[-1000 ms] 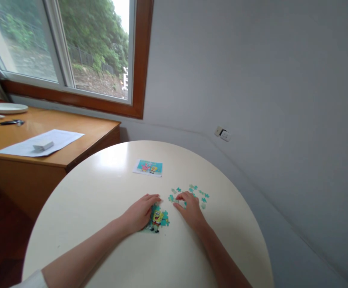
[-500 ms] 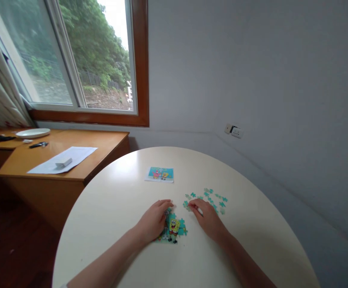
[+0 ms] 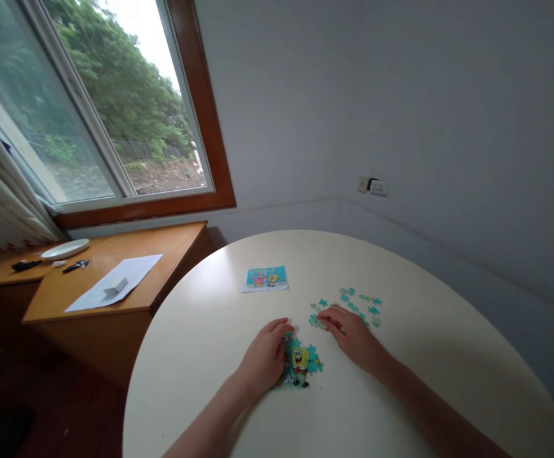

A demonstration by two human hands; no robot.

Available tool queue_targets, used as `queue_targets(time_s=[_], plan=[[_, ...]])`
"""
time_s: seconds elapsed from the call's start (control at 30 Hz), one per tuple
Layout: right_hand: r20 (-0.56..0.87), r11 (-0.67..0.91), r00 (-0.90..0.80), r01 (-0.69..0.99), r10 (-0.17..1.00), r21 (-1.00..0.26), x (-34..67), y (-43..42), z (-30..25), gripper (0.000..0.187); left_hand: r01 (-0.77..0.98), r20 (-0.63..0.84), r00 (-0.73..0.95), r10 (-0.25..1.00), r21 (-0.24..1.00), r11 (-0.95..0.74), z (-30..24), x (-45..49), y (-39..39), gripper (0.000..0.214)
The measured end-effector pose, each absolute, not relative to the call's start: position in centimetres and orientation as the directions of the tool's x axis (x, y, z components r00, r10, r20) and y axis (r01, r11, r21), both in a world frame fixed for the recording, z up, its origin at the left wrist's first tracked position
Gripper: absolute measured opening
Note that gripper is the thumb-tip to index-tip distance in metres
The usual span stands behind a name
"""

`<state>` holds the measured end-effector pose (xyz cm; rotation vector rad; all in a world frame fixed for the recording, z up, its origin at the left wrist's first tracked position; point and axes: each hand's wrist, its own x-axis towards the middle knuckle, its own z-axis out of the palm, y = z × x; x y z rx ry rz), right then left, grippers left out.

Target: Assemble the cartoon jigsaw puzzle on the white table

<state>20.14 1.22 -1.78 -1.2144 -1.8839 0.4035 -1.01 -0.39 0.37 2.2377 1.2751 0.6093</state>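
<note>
A partly joined jigsaw puzzle (image 3: 300,360) lies on the round white table, showing a yellow square cartoon figure on a teal ground. My left hand (image 3: 268,353) rests over its left side, fingers loosely extended and covering part of the picture. Up and to the right, several loose teal puzzle pieces (image 3: 374,311) are scattered. Over the near left of these is my right hand (image 3: 348,331), its thumb and fingertips drawn together beside a loose piece (image 3: 313,320). Whatever is between those fingertips is too small to make out.
A small picture card (image 3: 266,278) with the cartoon scene lies farther back on the white table (image 3: 200,331). To the left stands a wooden desk (image 3: 172,238) with paper (image 3: 136,267), a small white block (image 3: 115,287) and a white plate (image 3: 65,249). A socket (image 3: 379,187) sits on the wall.
The head view has turned and tilted, so the table and hands appear farther right. Both hands stay close to the same places, the left on the puzzle, the right at the loose pieces.
</note>
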Motion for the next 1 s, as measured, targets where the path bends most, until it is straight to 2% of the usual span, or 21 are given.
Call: queue_targets(time_s=[0.13, 0.47, 1.0], plan=[[0.452, 0.472, -0.180, 0.539, 0.874, -0.697, 20.15, 1.28, -1.96, 0.021, 0.659, 0.150, 0.458, 0.876, 0.605, -0.448, 0.33, -1.05, -0.27, 0.051], [0.502, 0.529, -0.226, 0.583, 0.835, -0.617, 20.18, 1.41, -1.83, 0.022, 0.687, 0.129, 0.451, 0.883, 0.581, -0.436, 0.81, -0.88, -0.44, 0.049], [0.506, 0.508, -0.184, 0.584, 0.842, -0.633, 20.16, 1.55, -2.48, 0.022, 0.742, 0.115, 0.368, 0.923, 0.562, -0.366, 1.09, -1.26, -0.16, 0.045]])
